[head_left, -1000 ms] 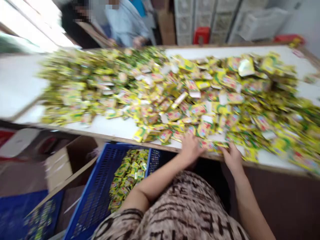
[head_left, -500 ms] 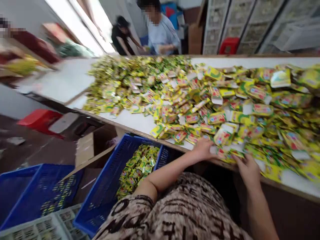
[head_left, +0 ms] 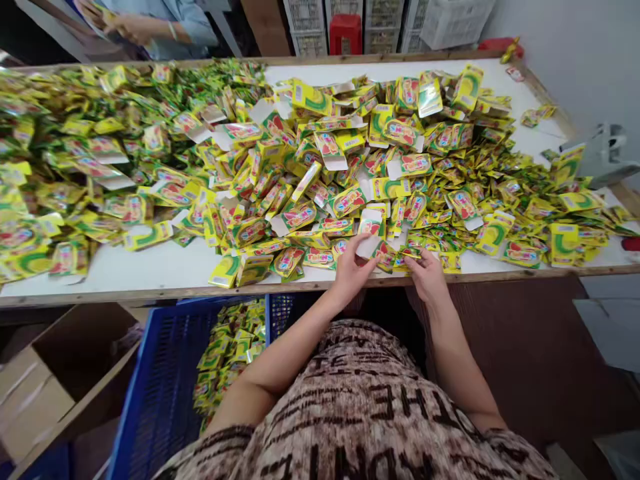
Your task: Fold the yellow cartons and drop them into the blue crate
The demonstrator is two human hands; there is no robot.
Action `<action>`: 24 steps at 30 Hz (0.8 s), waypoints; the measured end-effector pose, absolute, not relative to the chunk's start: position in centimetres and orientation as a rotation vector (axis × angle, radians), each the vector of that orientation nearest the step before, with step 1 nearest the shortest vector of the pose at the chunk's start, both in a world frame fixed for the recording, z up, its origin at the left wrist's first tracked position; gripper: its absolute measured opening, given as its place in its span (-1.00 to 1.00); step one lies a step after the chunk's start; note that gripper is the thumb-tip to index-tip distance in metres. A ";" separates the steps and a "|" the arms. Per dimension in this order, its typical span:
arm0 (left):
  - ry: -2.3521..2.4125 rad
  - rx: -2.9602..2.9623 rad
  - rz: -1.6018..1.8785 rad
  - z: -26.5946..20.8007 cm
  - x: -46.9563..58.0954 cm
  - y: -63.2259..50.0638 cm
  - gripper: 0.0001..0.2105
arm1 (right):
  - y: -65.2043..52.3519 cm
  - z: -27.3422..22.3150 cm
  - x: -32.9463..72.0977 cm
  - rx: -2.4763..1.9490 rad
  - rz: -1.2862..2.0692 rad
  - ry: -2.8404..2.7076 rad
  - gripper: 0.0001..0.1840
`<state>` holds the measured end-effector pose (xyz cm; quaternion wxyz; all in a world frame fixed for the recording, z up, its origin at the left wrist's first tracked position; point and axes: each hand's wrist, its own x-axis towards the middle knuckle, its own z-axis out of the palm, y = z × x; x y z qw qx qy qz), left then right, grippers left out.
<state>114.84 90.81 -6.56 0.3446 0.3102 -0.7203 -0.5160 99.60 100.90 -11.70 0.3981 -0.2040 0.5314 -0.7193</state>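
Observation:
At the table's near edge, my left hand (head_left: 351, 272) has its thumb and fingers closed on a small yellow-green carton (head_left: 384, 257) whose white flap stands open. Just to its right, my right hand (head_left: 429, 275) pinches a small green-and-yellow packet (head_left: 411, 253) close to that carton. Printed cartons with a red fruit picture, such as one carton (head_left: 349, 200), lie heaped beyond my hands, several with flaps open. Smaller flat packets (head_left: 453, 262) spread to the right of the heap.
The white table (head_left: 165, 272) has a raised wooden rim. Below its near edge stands a blue basket (head_left: 150, 387) with packets inside, beside an open cardboard box (head_left: 45, 380). Across the table, another person's hands (head_left: 135, 28) work. A red stool (head_left: 345, 33) and white crates stand behind.
The view has swung to the right and down, showing the table's right end. My hands stay close together at the near edge, the left at the carton, the right at the packet.

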 end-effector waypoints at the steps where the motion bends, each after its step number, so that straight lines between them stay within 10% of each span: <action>1: -1.709 0.797 -1.429 -6.9 114.6 90.9 -0.42 | 100.9 -11.6 100.2 -0.496 -1.825 1.311 -0.59; 11: -1.617 0.861 -1.876 -6.2 118.1 90.8 -0.65 | 101.3 -6.5 102.7 -0.893 -2.054 1.714 -0.72; 24: -1.530 1.024 -2.073 -8.1 124.6 95.8 -0.68 | 101.1 -5.0 104.2 -1.721 -0.800 1.500 -0.85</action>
